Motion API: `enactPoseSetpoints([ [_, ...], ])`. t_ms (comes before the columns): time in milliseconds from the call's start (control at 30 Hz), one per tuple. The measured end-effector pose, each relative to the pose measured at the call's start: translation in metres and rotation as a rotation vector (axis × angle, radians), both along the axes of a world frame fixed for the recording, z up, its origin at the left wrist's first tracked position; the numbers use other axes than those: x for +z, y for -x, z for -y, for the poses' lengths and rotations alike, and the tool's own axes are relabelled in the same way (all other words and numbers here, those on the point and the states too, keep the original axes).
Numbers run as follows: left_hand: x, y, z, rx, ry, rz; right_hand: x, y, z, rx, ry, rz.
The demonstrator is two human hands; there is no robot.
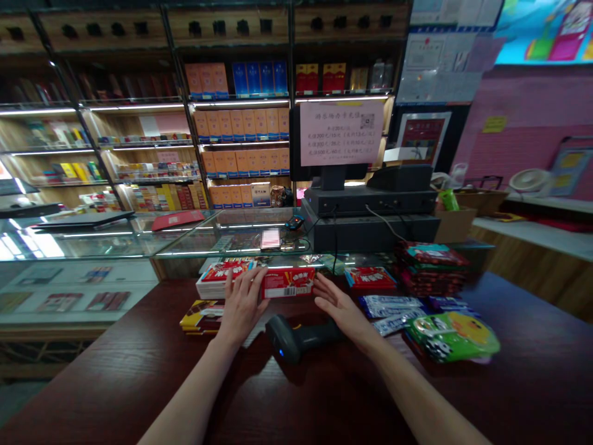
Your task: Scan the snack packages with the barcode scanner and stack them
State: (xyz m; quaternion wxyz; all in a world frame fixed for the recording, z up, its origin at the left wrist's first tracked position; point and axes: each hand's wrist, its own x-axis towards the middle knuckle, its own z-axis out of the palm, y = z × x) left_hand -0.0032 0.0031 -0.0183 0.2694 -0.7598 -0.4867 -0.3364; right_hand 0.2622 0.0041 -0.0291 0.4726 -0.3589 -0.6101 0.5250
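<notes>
1. Below the grip: a scanner (pixel 296 340) is being straddled.
2. Within the grip: a red box (pixel 290 281) is being flanked by the left hand (pixel 242 304), clamping not discernible, and the right hand (pixel 341 310), fingers apart; through uneven pressure, it might be tipped.

My feed is dim: strip lights (pixel 241 103) glow along the far shelves (pixel 111 40), glare whitens the left glass case (pixel 44 241), the near bench (pixel 115 371) lies dark (faint sheen aside), and edges stretch.
</notes>
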Motion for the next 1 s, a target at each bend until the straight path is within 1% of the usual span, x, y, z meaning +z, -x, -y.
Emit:
enactPoseSetpoints([
  [133,-0.001,0.000,0.000,-0.013,0.001,-0.012,-0.001,0.000,0.000,-0.012,0.011,-0.013],
  [333,-0.003,0.003,-0.003,0.028,0.036,0.020,-0.002,0.003,0.002,-0.039,0.049,-0.042],
  [500,-0.009,0.002,-0.009,-0.016,0.083,0.069,-0.001,0.005,0.003,-0.056,0.065,-0.067],
  [600,-0.009,-0.001,-0.010,-0.033,0.097,0.084,0.001,0.006,0.003,-0.076,0.079,-0.083],
  [700,-0.006,-0.005,-0.009,-0.055,0.111,0.114,0.004,0.005,0.001,-0.116,0.050,-0.078],
  [800,0.001,-0.006,-0.008,-0.063,0.116,0.147,0.007,0.005,-0.001,-0.138,-0.005,-0.046],
  [1000,0.017,0.007,-0.003,-0.065,0.149,0.212,0.014,0.015,-0.006,-0.128,-0.025,-0.007],
])
